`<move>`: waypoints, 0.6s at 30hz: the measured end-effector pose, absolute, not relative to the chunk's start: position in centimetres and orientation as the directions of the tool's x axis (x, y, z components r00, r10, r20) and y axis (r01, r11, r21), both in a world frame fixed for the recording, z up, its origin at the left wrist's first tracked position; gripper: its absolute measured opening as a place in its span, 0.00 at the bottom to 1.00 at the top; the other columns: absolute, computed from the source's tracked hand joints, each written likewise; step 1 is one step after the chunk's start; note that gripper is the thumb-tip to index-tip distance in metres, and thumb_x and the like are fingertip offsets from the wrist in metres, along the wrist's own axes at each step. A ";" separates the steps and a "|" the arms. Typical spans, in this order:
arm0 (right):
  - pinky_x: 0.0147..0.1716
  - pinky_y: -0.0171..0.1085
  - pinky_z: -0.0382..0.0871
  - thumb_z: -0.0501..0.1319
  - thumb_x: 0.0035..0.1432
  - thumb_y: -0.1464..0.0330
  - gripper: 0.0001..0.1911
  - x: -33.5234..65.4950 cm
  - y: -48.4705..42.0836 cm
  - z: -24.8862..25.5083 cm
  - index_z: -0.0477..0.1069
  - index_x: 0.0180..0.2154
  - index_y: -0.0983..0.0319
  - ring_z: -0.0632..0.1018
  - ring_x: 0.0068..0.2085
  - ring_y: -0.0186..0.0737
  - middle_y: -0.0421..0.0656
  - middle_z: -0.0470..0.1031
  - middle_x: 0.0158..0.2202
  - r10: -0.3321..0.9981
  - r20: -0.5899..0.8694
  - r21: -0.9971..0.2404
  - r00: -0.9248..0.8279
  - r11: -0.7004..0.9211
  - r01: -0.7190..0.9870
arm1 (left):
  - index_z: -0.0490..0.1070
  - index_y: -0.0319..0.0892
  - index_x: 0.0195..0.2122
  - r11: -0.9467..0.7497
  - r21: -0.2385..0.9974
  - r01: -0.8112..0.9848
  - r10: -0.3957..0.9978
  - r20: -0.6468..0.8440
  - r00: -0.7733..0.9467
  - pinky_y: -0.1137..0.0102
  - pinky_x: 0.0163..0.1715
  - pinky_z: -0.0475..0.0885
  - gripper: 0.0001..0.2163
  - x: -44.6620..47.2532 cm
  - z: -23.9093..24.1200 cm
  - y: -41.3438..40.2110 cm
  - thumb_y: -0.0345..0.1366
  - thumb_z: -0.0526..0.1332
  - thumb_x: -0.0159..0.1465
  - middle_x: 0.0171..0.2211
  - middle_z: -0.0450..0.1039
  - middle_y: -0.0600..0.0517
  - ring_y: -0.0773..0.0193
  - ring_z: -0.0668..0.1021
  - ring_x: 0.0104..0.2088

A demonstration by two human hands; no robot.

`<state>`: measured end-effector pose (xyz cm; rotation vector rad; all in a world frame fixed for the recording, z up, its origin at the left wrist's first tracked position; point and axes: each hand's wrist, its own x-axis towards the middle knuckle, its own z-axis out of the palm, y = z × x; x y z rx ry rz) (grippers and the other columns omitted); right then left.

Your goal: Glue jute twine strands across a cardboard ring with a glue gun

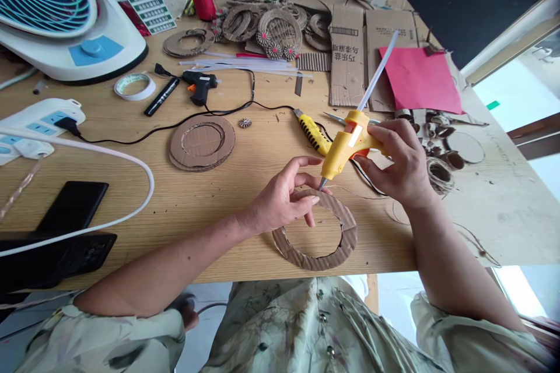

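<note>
A cardboard ring [347, 242] lies near the front edge of the wooden table, its upper left side pinched by my left hand [291, 195]. My right hand [400, 160] is wrapped round the handle of a yellow hot glue gun [345, 143], tilted nozzle down. A long clear glue stick [378, 70] pokes out of its back end. The metal nozzle meets the ring's top edge beside my left fingers; whether glue is coming out is too small to tell. Thin twine [361, 194] trails from near the nozzle to the right.
A yellow utility knife [312, 131] lies just behind the glue gun. Cardboard discs [175, 148], a black glue gun [200, 86] and its cord are further left. Twine-wrapped rings [280, 29], red paper [422, 78] and a twine roll [440, 175] sit behind and right. A fan [100, 41] stands back left.
</note>
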<state>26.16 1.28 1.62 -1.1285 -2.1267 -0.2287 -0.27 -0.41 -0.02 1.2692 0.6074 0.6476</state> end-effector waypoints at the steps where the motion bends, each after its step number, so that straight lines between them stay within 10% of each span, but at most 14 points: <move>1: 0.43 0.52 0.76 0.67 0.56 0.65 0.29 26.1 1.3 1.6 0.65 0.59 0.54 0.76 0.44 0.50 0.49 0.73 0.47 0.657 0.660 -0.163 -0.366 0.600 0.783 | 0.54 0.45 0.60 0.172 0.980 -0.103 0.733 -0.057 0.678 0.75 0.24 0.79 0.24 -0.3 0.0 -0.4 0.28 0.60 0.65 0.45 0.74 0.47 0.70 0.80 0.27; 18: 0.44 0.52 0.76 0.67 0.56 0.67 0.29 26.3 1.2 1.4 0.65 0.59 0.55 0.76 0.45 0.51 0.50 0.73 0.48 0.655 0.660 -0.175 -0.369 0.612 0.771 | 0.54 0.44 0.61 0.165 0.978 -0.128 0.741 -0.037 0.671 0.74 0.22 0.80 0.25 -0.2 -0.1 -0.4 0.27 0.59 0.65 0.45 0.74 0.49 0.74 0.76 0.22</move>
